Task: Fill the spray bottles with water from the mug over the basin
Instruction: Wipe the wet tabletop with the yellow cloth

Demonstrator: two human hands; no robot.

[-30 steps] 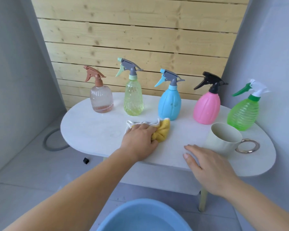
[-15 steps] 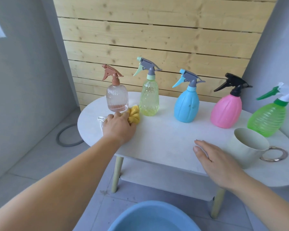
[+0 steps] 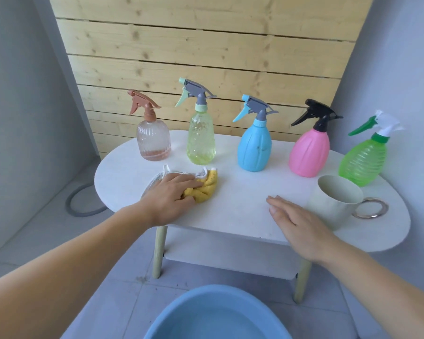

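We see bright, soft, even daylight. Only faint shadows lie on the white oval table (image 3: pixel 242 192). Wide-angle distortion bends the pale wooden plank wall (image 3: pixel 206 45) towards the edges; detail is slightly soft.

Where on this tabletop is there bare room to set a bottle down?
Widest bare patch: between the yellow cloth and the right hand, in front of the blue bottle and pink bottle. Crowded: around the mug and green bottle at the right end.

Place: home wash corner or balcony; which one is unclear
Floor: grey tiles (image 3: pixel 34 241), hose (image 3: pixel 68 204), blue basin (image 3: pixel 216 289)
Walls: plain grey wall (image 3: pixel 15 94), pale wood planks (image 3: pixel 206 45)
Furniture: small white surface (image 3: pixel 242 192), wooden legs (image 3: pixel 159 250)
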